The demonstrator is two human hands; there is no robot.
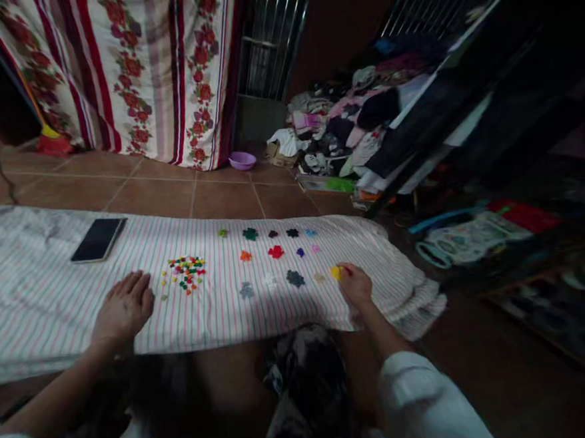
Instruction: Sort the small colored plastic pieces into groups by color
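My left hand [124, 307] lies flat on the striped cloth [144, 329], palm down, holding nothing. To its right is a loose mixed heap of small coloured pieces [187, 272], too small to name. My right hand [358, 285] has its fingers pinched together at the edge of a small yellow pile [336, 273]; what is between the fingertips I cannot make out. Left of it, several piles stand apart by colour, among them a beige pile [319, 278], a dark grey pile [295, 279], a red pile [275, 252] and a dark green pile [250, 234].
A dark-screened phone [98, 240] lies on the cloth beyond my left hand. Past the cloth are a tiled floor, a purple basin [242, 160], a floral curtain [162, 74] and a red broom head [54, 143]. Clothes [336, 126] are heaped at the back right.
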